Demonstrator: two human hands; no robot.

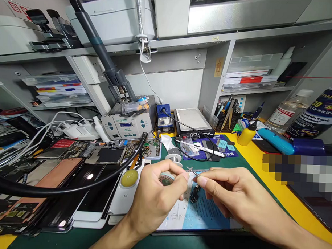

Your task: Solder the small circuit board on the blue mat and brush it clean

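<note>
My left hand (160, 191) is curled closed around a small round, pale-rimmed disc (166, 179), mostly covered by the fingers. Its thumb and forefinger meet close to the tip of a thin metal tool (193, 172). That tool is pinched between thumb and forefinger of my right hand (231, 188); its exact kind is hard to make out. Below and between the hands, a small dark electronic part (194, 194) lies on a blue and white printed sheet (203, 216). A solder wire spool (174, 155) stands just beyond my left hand.
Phone parts and screens (93, 187) crowd the left, crossed by a black hose (98, 184). Behind stand a control station (126, 125) and a flat heating plate (195, 120). At right are a yellow bottle (247, 134), a blue-handled tool (275, 140) and a large can (315, 113).
</note>
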